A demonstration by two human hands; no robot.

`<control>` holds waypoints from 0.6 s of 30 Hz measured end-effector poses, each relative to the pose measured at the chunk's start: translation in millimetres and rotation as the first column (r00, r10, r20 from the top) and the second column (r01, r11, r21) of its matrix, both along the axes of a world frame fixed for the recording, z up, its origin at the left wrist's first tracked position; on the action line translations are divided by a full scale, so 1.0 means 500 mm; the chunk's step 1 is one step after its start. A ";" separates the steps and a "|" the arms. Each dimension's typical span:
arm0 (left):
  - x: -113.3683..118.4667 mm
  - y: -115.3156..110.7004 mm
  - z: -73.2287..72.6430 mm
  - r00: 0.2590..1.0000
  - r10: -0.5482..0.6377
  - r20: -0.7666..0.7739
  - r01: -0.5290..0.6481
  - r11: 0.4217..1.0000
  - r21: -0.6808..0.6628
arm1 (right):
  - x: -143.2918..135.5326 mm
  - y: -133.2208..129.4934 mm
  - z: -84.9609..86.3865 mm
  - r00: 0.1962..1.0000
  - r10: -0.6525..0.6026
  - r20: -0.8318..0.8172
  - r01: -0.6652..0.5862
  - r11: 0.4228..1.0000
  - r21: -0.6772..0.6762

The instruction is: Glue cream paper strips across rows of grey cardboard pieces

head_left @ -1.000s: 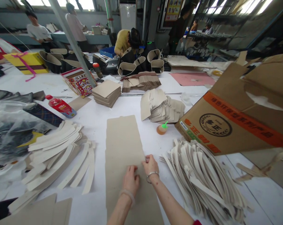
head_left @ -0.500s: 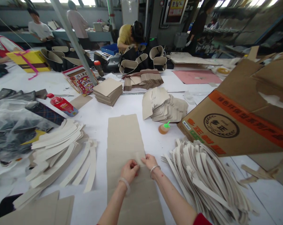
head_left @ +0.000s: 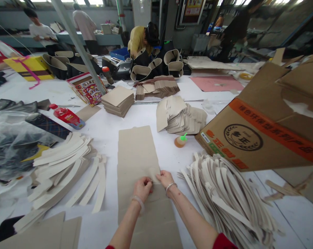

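A long beige sheet (head_left: 135, 148), like thin board, lies lengthwise on the white table in front of me. Both hands are over its middle, close together at a cross seam or edge. My left hand (head_left: 143, 189) is closed in a pinch above the sheet; what its fingertips hold is too small to make out. On the sheet's right edge, my right hand (head_left: 166, 180) pinches a pale raised bit of the beige sheet between thumb and finger. Loose curved strips (head_left: 94, 183) lie to the left, and a large bundle of strips (head_left: 224, 197) lies to the right.
A glue bottle (head_left: 181, 140) with a green tip stands ahead right, near a fanned pile of beige pieces (head_left: 182, 116). A cardboard box (head_left: 260, 121) leans in from the right. At left are a red bottle (head_left: 66, 117) and plastic-wrapped material (head_left: 11, 141). A person (head_left: 138, 39) bends over work opposite.
My left hand has shifted very slightly left; the right hand stays at the sheet's edge. In the background, a person in dark clothing has moved to the right.
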State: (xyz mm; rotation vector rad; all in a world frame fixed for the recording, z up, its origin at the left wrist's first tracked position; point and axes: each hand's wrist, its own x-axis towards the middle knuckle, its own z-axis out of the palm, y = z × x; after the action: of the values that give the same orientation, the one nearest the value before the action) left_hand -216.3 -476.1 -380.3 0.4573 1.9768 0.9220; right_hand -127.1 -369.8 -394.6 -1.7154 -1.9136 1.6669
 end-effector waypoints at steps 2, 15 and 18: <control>0.000 -0.003 0.001 1.000 -0.004 0.007 0.004 1.000 0.006 | -0.001 0.002 0.001 1.000 0.017 0.013 -0.017 1.000 0.012; -0.002 -0.002 0.025 0.998 -0.049 -0.029 0.050 0.997 0.052 | -0.018 0.053 0.055 0.978 0.099 0.184 -0.143 0.959 0.243; -0.004 0.004 0.031 0.995 -0.081 -0.058 0.083 0.996 0.039 | -0.045 0.075 0.063 0.958 0.106 0.267 -0.184 0.941 0.285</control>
State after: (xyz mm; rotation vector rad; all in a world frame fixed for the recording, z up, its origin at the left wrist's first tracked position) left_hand -218.2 -474.1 -364.8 0.5893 1.9778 0.9082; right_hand -149.4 -332.4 -362.9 -1.7585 -2.3172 1.1495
